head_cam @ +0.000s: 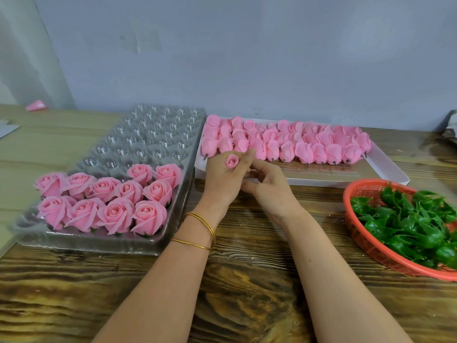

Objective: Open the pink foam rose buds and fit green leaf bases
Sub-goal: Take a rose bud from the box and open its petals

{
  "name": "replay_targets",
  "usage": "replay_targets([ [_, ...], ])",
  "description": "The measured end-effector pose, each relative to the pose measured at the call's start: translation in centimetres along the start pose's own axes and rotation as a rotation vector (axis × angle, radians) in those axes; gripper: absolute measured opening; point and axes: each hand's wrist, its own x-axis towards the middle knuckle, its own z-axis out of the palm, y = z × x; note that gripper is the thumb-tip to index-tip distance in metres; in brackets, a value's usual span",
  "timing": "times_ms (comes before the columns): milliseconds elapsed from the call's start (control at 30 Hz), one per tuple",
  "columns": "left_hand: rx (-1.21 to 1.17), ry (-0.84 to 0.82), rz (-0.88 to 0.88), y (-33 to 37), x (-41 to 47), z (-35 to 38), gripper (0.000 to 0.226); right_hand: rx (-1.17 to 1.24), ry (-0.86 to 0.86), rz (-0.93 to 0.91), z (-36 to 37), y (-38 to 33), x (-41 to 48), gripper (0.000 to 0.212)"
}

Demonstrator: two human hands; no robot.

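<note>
Cupping furled pink foam bud (232, 161), left hand (222, 180)

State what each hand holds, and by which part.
Left hand grips a pink rose bud round its sides, top showing. Right hand: cannot tell.

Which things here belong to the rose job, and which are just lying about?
In use: rose bud in left hand; boxed closed buds; basket of green leaf bases; tray of finished roses.
Lying about: pink cone, back left; paper sheet, left edge; dark crumpled material, right edge.
</note>
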Motion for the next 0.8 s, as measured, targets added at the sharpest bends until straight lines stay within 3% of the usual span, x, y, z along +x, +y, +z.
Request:
replay_targets([
  [300,0.283,0.073,0.123,0.14,0.18,-0.22,0.043,0.240,0.218,0.073,-0.21,-0.69,0.23,0.030],
  [433,0.413,0.030,0.175,0.02,-0.13,-0.01,0.043,0.188,0.196,0.035,0.12,-0.73,0.13,0.019],
  [800,0.433,-0.009,0.184,-0.36,-0.57,0.13,0.042,0.040,0.230,0.064,0.09,-0.46,0.02,0.018],
])
